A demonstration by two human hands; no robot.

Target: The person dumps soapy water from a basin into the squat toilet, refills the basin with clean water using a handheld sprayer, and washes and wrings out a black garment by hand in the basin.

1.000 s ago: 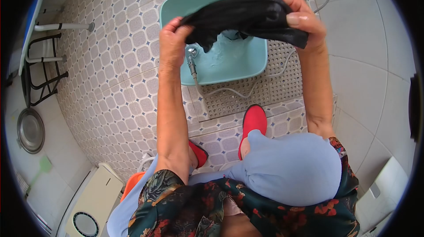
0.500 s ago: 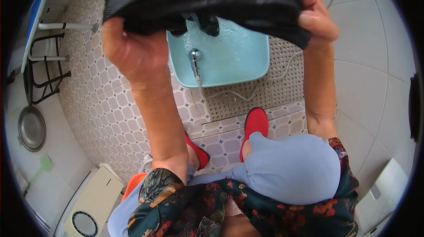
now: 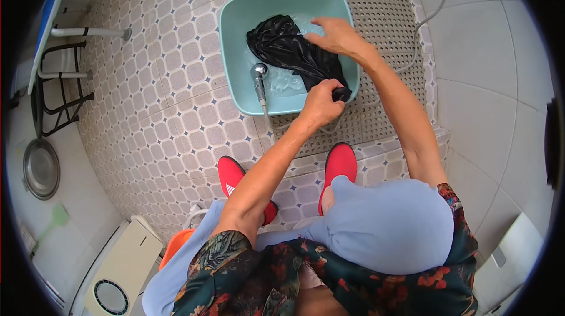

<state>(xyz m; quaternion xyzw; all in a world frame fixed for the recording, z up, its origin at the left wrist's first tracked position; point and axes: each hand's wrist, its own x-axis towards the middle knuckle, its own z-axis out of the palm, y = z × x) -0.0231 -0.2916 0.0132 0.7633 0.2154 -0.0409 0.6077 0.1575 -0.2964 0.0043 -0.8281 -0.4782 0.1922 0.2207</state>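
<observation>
A wet, shiny black garment [image 3: 297, 51] lies bunched in the water of a light teal basin [image 3: 231, 83]; its exact kind does not show. My left hand [image 3: 322, 103] grips one end of it near the basin's front right corner, fingers wrapped round the fabric. Over the right part of the basin, my right hand [image 3: 336, 36] has its fingers apart beside the garment's upper edge. It holds nothing; whether it touches the fabric I cannot tell. Against the basin's left inner side rests a chrome shower head [image 3: 259, 77].
A perforated mat [image 3: 388, 27] lies under the basin on the tiled floor [image 3: 188, 80]. The pale shower hose [image 3: 268, 121] runs over the front rim. Folding chair legs [image 3: 65, 74] stand at the left. My red shoes [image 3: 341, 166] are in front of the basin.
The black garment has come down from a stretched hold between both hands into the basin. My left hand has moved right and keeps one end; my right hand has let go.
</observation>
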